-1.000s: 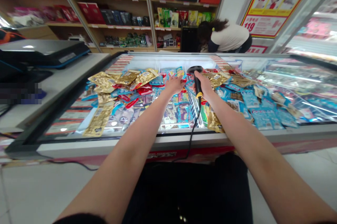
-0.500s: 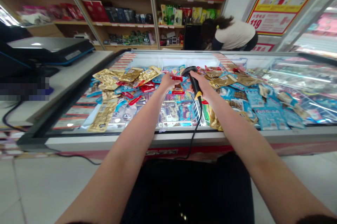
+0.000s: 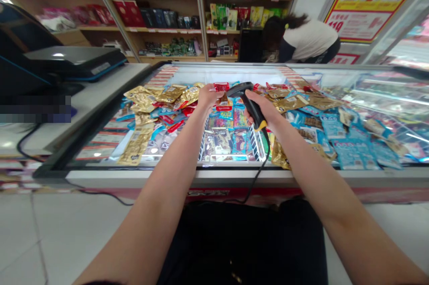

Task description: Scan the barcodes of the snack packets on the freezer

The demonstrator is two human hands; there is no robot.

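From my remote seat: R hand (image 3: pixel 260 111) has its grip closed round a black handheld barcode scanner (image 3: pixel 250 106), yellow band near the butt end. Scanner head points L & slightly far, out over the goods. Its black cord (image 3: pixel 258 182) runs from the butt down over the near edge of the chest freezer (image 3: pixel 214 175) toward the floor.

L hand (image 3: pixel 208 98) is low over the middle of the freezer, fingers (image 3: pixel 211 90) curled up, tips touching or just beside a small red snack packet (image 3: pixel 221 86). Can't tell from here if that grip is closed on it or only resting against it. Scanner head sits just R of the packet, v. close, no clear contact.

Packets lie loose in heaps under both hands: gold foil packets (image 3: pixel 144 97) mostly to the L, light blue packets (image 3: pixel 351 153) to the R, & multicolored packs (image 3: pixel 221 140) stood in a wire divider nearest me, just below the hands.

L of the freezer: white surface (image 3: pixel 100 97) w/ a dark flat device (image 3: pixel 75 59) on it. Far side: a co-worker (image 3: pixel 306 39) in a white top, bent over, well apart from my hands. Behind them, wooden shelves (image 3: pixel 157 30) of boxed goods, & a red-yellow promo poster (image 3: pixel 358 12) far R.
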